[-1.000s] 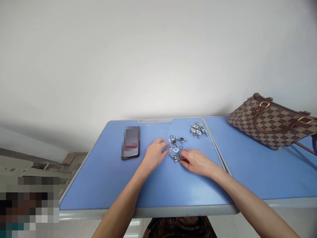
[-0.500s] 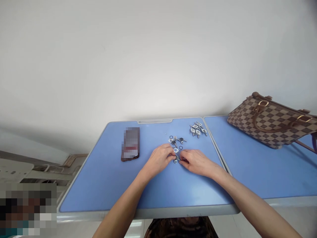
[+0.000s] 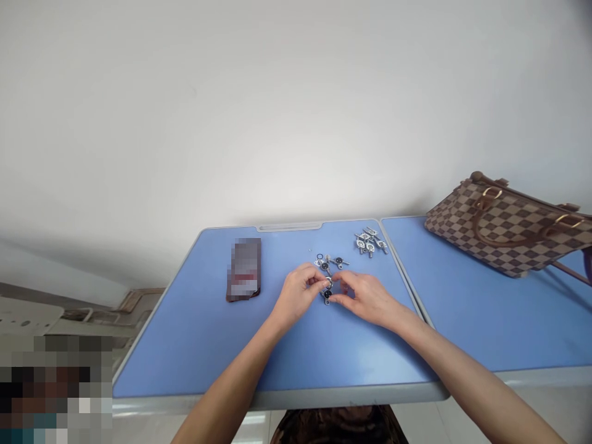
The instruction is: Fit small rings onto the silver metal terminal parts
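Observation:
My left hand (image 3: pixel 298 291) is closed in a pinch on a small silvery flange plate (image 3: pixel 328 282), held just above the table. Across from it, my right hand (image 3: pixel 363 297) has its thumb and index finger apart around the plate's right side. The thumb tip is close to a small metal part with a black round centre (image 3: pixel 327 295), which lies below the plate; whether they touch I cannot tell. Just beyond the fingers lie two similar black-centred metal parts (image 3: pixel 339 261), a loose flange plate (image 3: pixel 317 263) and a thin black ring (image 3: pixel 320 256).
A pile of several metal flanged parts with stems (image 3: pixel 370 242) sits at the back right of the blue table (image 3: pixel 194 345). To the left lies a phone in a brown case (image 3: pixel 244 270). A checkered handbag (image 3: pixel 518 228) stands on the adjoining table, against the wall.
My right thumb and index finger have spread apart and shifted to the plate. The black ring that lay beside my right fingertips no longer shows. My left hand still pinches the plate.

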`<action>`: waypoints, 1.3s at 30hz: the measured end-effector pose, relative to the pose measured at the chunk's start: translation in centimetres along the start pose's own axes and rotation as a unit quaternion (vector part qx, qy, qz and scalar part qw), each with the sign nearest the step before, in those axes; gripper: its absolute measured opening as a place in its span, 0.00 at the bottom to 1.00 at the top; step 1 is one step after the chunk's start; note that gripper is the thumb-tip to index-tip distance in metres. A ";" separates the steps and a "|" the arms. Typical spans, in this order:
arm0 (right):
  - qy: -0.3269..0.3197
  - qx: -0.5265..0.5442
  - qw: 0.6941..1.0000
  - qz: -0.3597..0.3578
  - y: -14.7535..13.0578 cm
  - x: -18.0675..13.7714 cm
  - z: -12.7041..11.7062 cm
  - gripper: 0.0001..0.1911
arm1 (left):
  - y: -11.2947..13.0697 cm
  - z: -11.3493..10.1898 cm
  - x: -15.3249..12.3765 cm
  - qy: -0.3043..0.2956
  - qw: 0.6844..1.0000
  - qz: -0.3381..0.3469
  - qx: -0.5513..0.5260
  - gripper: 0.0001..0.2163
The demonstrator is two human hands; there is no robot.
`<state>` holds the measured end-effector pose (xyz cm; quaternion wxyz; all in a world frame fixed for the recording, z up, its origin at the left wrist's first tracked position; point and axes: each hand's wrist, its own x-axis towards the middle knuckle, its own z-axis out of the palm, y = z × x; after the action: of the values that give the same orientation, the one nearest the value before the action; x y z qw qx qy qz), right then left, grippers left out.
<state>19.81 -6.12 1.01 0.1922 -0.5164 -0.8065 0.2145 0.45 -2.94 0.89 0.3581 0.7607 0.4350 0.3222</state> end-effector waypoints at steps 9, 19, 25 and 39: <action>0.062 0.033 0.997 -0.027 0.3 -0.2 0.7 0.11 | 0.0 1.1 0.0 -0.031 0.985 -0.076 -0.152 0.10; 0.094 0.037 0.988 -0.118 0.6 -0.3 0.6 0.14 | -0.6 0.9 0.3 -0.080 0.940 -0.113 -0.312 0.15; 0.091 0.161 0.982 -0.045 0.4 -0.3 0.2 0.10 | -0.2 0.5 0.5 -0.088 0.927 -0.134 -0.338 0.17; 0.174 0.251 0.949 0.082 1.2 0.5 -0.2 0.11 | -1.4 -1.0 0.8 -0.021 0.966 -0.125 -0.227 0.15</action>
<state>20.61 -5.17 0.62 0.4349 -0.5447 -0.6355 0.3320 -0.58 -1.42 0.45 0.5675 0.6061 0.4345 0.3491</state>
